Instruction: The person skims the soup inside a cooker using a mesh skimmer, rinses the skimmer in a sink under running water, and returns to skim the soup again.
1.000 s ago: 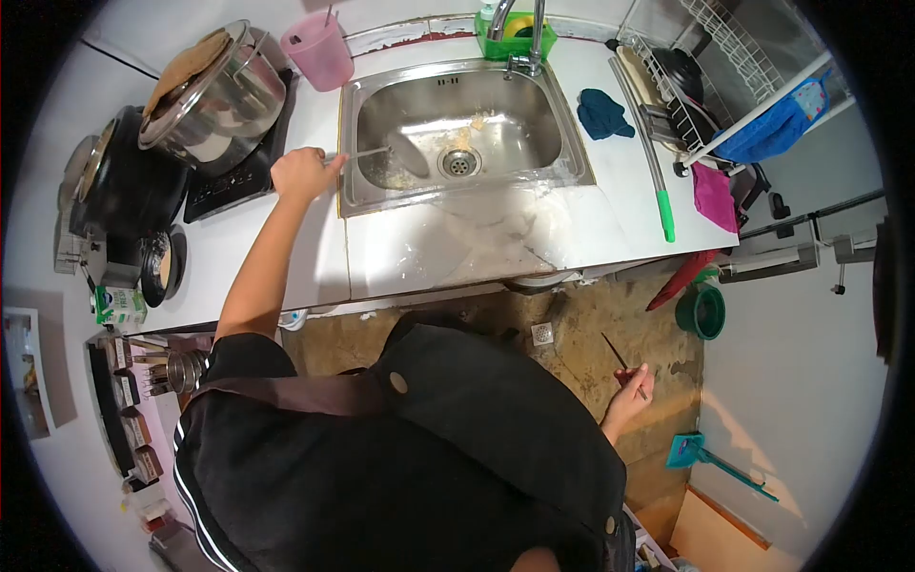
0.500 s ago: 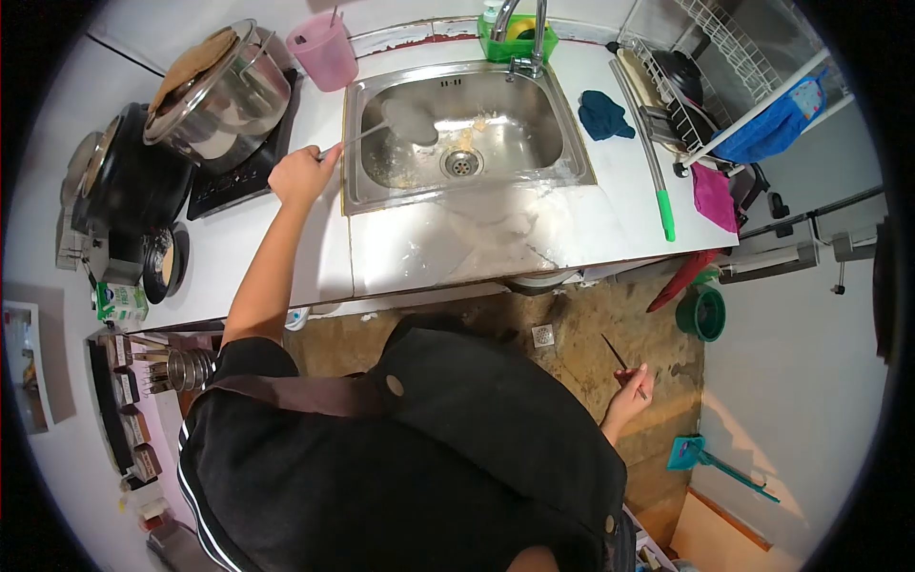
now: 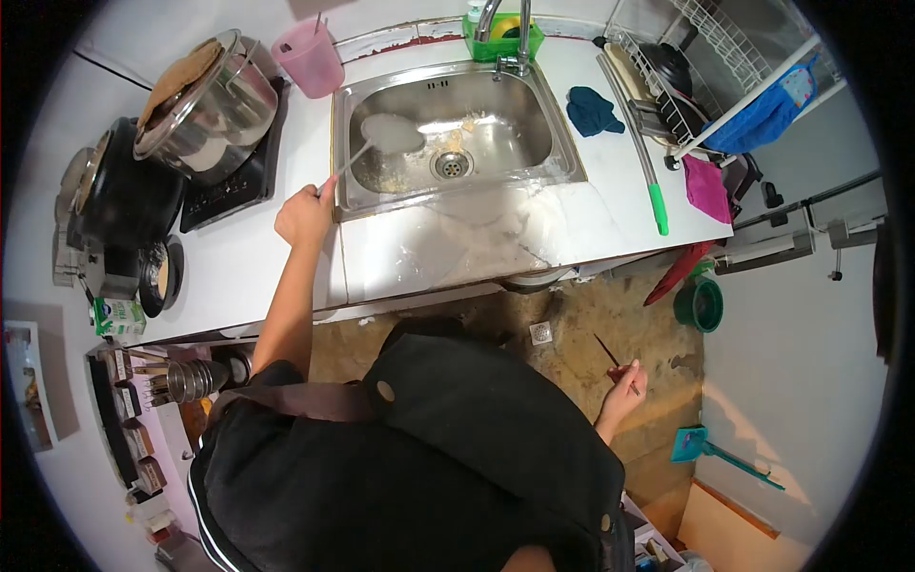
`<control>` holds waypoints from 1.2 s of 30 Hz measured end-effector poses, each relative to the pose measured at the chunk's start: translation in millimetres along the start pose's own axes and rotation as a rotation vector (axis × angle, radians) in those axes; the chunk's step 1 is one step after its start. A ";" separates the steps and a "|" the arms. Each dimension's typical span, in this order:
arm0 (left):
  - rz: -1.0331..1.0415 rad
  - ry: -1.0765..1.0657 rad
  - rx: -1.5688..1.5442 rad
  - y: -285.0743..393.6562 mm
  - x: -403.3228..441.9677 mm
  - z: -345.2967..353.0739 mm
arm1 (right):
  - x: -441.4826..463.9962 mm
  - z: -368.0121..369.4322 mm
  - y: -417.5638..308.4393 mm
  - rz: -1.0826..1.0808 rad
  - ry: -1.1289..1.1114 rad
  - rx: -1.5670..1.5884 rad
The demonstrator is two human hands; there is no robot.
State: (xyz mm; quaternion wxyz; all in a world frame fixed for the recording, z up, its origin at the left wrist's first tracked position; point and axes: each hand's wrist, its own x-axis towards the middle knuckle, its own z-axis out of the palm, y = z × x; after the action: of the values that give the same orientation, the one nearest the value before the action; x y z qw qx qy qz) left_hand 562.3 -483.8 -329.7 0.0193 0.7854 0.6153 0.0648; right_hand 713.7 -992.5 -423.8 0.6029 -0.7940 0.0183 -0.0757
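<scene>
My left hand (image 3: 305, 215) is closed around the handle of a long-handled serving spoon (image 3: 393, 135) with a broad pale head. The head hangs over the left part of the steel sink (image 3: 459, 192). Light brown food bits lie in the basin around the drain (image 3: 452, 166). Out to the right, away from the counter and above the floor, my right hand (image 3: 623, 389) grips a thin dark stick-like thing (image 3: 605, 349). Its tip points up and left; I cannot make out its exact kind.
Left of the sink stand a pink cup (image 3: 308, 61), a steel pot (image 3: 233, 114) on a black cooktop (image 3: 225, 196), and a black pot (image 3: 129, 186). To the right are a dark cloth (image 3: 595, 112), a green-ended pole (image 3: 659, 210) and a dish rack (image 3: 667, 105). Wet patches mark the counter's front.
My left hand has shifted a little down and right in view, and the spoon's head has turned to show its broad face. The right hand keeps its grip, nearly still. The view has tilted slightly.
</scene>
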 end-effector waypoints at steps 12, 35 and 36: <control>0.002 0.008 0.038 -23.1 1.0 27.8 | 4.5 -1.4 8.1 -0.032 -0.005 -0.040; -0.081 -0.033 0.010 -34.7 3.9 29.6 | 12.0 -7.9 9.5 -0.040 -0.048 0.004; -0.107 -0.092 -0.147 -39.5 4.8 33.8 | 11.5 -7.4 7.4 0.020 -0.031 0.064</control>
State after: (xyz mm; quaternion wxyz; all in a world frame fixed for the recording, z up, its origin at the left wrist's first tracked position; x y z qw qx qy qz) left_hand 529.6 -467.9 -367.2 0.1088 0.7499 0.6486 0.0725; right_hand 724.5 -1002.9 -427.8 0.6291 -0.7751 0.0146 -0.0579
